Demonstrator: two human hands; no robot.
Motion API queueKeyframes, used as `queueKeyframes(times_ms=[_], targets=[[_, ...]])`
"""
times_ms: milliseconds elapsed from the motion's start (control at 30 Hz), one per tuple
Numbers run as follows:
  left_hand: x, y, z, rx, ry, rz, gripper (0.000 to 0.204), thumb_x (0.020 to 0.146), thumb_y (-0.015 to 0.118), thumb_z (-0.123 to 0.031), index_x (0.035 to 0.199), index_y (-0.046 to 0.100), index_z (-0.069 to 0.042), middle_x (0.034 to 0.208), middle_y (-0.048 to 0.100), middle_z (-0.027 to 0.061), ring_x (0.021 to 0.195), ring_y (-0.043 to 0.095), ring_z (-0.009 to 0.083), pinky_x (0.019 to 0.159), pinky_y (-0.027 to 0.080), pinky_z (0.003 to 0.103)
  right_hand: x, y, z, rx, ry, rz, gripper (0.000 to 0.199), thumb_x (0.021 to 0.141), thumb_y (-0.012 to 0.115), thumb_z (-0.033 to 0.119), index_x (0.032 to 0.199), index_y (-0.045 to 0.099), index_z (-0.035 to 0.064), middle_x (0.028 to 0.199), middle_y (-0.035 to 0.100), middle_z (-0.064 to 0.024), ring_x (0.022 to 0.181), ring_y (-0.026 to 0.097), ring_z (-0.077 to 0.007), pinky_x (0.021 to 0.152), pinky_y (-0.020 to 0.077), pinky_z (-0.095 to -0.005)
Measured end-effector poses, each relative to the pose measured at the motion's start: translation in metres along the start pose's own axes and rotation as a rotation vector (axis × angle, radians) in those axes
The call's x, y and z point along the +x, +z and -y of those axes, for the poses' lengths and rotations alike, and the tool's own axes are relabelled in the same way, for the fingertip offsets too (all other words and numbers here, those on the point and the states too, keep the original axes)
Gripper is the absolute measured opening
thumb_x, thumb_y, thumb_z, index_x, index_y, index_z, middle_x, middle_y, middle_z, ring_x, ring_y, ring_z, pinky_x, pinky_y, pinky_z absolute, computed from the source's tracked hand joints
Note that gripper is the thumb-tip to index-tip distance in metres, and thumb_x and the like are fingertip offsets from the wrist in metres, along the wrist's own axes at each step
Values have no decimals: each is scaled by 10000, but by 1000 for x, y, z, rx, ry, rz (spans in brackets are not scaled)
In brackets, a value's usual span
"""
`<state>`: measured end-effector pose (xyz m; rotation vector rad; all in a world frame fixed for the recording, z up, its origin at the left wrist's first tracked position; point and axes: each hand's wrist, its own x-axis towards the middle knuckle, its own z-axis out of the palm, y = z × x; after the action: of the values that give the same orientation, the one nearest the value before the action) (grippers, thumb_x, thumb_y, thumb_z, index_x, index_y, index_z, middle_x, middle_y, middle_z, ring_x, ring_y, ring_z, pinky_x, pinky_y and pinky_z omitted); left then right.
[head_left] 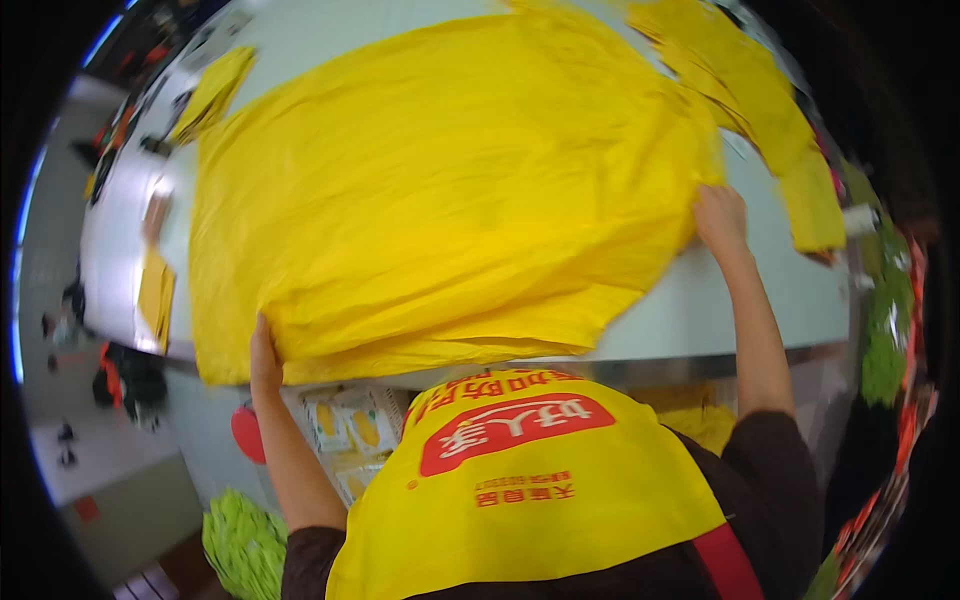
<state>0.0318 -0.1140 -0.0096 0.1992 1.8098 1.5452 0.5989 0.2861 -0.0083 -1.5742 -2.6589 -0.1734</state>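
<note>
Yellow apron [540, 500]; sheet [440, 190] lengthwise, seemingly left-right.

A pale table [730, 310] carries a large yellow sheet [440, 190] and yellow pieces [760, 110].

A large, wrinkled bright-yellow sheet [440, 190] lies spread flat across the pale bench [720, 310], its near edge overhanging toward six o'clock.

My left hand [264, 362] has its fingertips tucked under the yellow sheet [440, 190], so I cannot tell how they grip. My right hand [720, 222] hides its fingers behind the sheet's edge too. The sheet covers most of the table [720, 310]. My apron [530, 490] blocks the shelf below. The far yellow pieces [770, 120] blur toward the rim.
</note>
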Motion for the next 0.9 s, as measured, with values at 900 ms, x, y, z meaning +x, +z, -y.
queueKeyframes(times_ms=[900], targets=[[4, 16, 37, 125, 582, -562, 408, 933, 430, -366, 770, 488, 3, 681, 473, 13, 583, 408, 128, 532, 360, 286, -98, 24, 203, 322, -627, 190, 727, 745, 567, 518, 1309, 395, 94, 1385, 303, -175, 1298, 212, -389, 1013, 122, -582]])
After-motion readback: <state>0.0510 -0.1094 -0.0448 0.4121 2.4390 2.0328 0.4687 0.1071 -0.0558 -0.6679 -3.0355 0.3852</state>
